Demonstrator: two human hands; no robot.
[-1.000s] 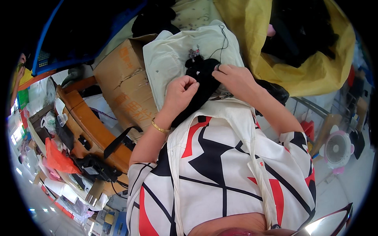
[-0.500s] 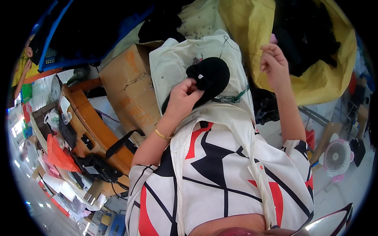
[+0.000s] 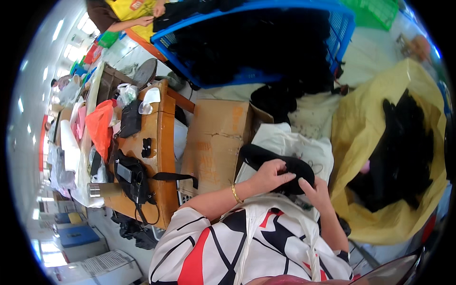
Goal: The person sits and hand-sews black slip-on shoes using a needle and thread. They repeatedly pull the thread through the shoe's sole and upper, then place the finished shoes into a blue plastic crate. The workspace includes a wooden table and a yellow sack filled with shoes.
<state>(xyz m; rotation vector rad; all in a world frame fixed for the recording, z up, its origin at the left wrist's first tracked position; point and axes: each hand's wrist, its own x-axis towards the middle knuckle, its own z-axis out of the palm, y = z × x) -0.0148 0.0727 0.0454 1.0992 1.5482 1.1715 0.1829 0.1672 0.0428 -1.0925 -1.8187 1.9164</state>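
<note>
A soft black cloth piece [image 3: 298,170], rounded at one end and looking much like a cap, lies over a white cloth [image 3: 319,151] across my lap. My left hand [image 3: 270,177] is closed on its near edge, thumb and fingertips pinching the fabric. My right hand [image 3: 315,191] grips the rounded right end; the thumb shows on the near side and the other fingers are partly hidden. The two thumbs are close together. A thin dark loop of wire or thread [image 3: 316,167] lies on the white cloth beside the piece.
A cardboard box [image 3: 213,142] stands left of my lap, beside a wooden table [image 3: 160,124] with a black bag [image 3: 133,175]. Ahead is a blue basket [image 3: 349,28] of black goods. At right stands a yellow sack [image 3: 346,128] holding black pieces. Another person's hands [image 3: 153,15] work at far left.
My right hand has come down from the raised position near the yellow sack and taken hold of the black piece. My view has swung left, bringing the blue basket and table further in.
</note>
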